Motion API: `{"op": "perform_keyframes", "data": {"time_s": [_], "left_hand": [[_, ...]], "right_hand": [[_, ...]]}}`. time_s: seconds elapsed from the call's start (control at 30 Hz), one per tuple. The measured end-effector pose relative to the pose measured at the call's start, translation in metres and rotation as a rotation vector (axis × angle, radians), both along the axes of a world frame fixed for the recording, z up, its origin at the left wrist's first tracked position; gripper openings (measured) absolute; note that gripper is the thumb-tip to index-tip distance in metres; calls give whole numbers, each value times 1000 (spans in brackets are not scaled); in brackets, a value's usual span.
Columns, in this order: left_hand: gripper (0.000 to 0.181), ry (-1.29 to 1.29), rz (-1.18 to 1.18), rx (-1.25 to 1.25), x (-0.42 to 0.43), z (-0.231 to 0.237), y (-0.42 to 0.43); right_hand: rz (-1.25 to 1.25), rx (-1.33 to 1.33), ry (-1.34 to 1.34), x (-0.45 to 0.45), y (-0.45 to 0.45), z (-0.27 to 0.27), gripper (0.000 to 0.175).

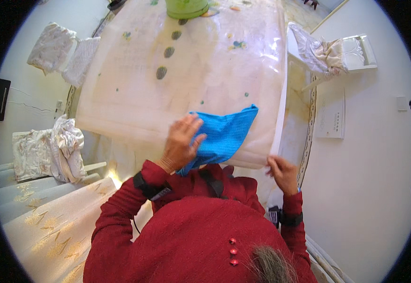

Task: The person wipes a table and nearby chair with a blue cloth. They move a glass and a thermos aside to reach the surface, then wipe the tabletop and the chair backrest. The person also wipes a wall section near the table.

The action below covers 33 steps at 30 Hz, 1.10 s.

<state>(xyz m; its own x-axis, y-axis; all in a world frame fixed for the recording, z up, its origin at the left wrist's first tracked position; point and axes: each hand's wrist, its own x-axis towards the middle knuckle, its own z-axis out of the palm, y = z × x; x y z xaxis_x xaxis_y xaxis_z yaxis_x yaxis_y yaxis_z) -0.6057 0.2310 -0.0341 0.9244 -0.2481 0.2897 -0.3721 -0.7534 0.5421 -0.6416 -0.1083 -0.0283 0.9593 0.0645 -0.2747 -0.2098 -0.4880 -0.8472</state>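
Observation:
In front of me a blue cloth [225,132] lies crumpled near the front edge of a table under a glossy cover [131,92]. One end of the cloth hangs over that edge toward my body. My left hand [182,141], slightly blurred, is at the cloth's left side with its fingers extended and thumb apart. At the table's front right corner is my right hand [282,173], fingers curled close to the edge of the cover. Whether they pinch the cover cannot be made out.
A green container [186,7] stands at the table's far end. Cloth-draped chairs [35,152] are on the left, and another draped chair [324,53] is at the right. A patterned curtain [57,226] hangs at lower left. A flat white box [330,116] leans against the right wall.

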Motion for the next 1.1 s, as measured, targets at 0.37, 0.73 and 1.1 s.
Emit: {"op": "perform_keyframes", "data": {"time_s": [0.37, 0.73, 1.1], "left_hand": [[49, 102, 95, -83, 26, -26, 15], [18, 272, 240, -474, 31, 1, 63], [18, 219, 444, -767, -46, 102, 128]], "right_hand": [[94, -425, -348, 124, 97, -24, 41], [103, -178, -185, 130, 90, 3, 19], [530, 485, -288, 134, 148, 97, 26]]}}
